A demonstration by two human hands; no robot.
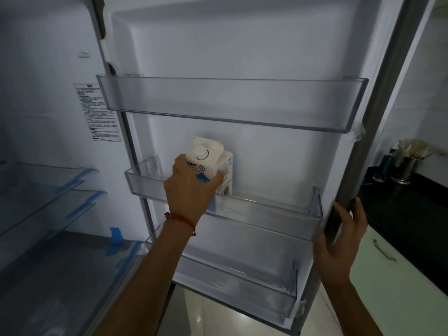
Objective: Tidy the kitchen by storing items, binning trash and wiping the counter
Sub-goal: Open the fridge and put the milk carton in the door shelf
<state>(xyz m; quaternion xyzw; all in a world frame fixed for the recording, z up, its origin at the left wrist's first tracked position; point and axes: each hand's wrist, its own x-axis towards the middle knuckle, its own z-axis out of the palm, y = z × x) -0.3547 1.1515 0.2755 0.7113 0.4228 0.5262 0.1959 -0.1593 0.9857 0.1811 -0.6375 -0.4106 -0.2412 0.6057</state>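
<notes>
The fridge door (242, 52) stands open in front of me, with three clear door bins. A white milk carton (211, 158) with a round cap and blue print stands upright in the middle door bin (278, 214), toward its left side. My left hand (189, 187), with a red bracelet on the wrist, is wrapped around the carton's front. At the right, my right hand (339, 241) grips the grey outer edge of the door (388, 98).
The top door bin (230, 103) and bottom door bin (254, 294) hold nothing. Glass shelves (46, 187) with blue tape sit inside the fridge at left. A black counter (412, 214) with a utensil holder (409, 163) lies to the right, above pale green cabinets (392, 282).
</notes>
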